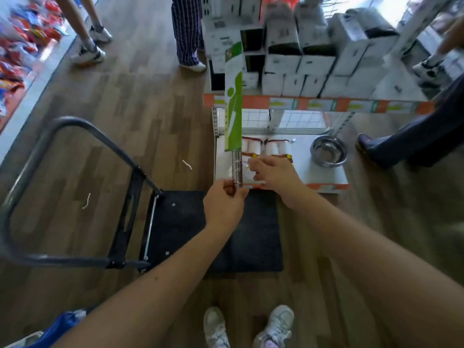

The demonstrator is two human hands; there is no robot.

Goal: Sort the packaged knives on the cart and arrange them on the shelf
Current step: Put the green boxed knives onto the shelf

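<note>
Underfoot, wood-plank floor [140,101] (shelf [305,172] ahead)

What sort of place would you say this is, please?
Most likely a retail shop aisle: white boxed goods stacked on shelving, orange price-label strips along the shelf edges, and a flat stock cart.

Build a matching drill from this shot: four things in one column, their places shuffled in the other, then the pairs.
Things:
1. packaged knife
2. steel bowl
3. white boxes
4. cart

Places:
A. stacked on the upper shelf
B. on the floor in front of the shelves
C. lower shelf, right side
D. pinched by its handle end in the left hand

Pairs: 1-D, 2-C, 3-A, 4-B
</note>
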